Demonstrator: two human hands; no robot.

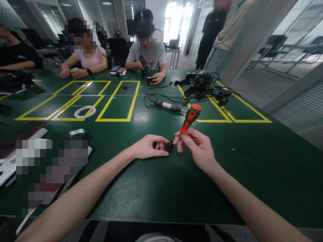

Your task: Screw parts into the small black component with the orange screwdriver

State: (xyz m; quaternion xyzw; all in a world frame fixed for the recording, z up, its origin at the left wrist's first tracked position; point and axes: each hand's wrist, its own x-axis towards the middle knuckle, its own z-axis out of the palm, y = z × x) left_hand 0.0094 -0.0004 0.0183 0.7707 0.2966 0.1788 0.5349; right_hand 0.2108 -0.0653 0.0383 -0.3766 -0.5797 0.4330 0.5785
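A small round black part (pixel 169 148) with a raised cylindrical neck rests on the green table (pixel 141 191). My left hand (pixel 151 147) grips it from the left between thumb and fingers. To its right, my right hand (pixel 199 146) pinches a screwdriver (pixel 191 118) low down near the shaft. The orange-and-black handle points up and leans slightly right. My right fingers hide most of the shaft, so I cannot tell whether the tip touches the black part.
Beyond my hands lies a corded electric screwdriver (pixel 168 106), with a heap of black cables (pixel 204 84) at the back right. A white ring (pixel 85 112) lies left. Across the table a person (pixel 148 50) holds a power tool; another person (pixel 87 58) sits beside them.
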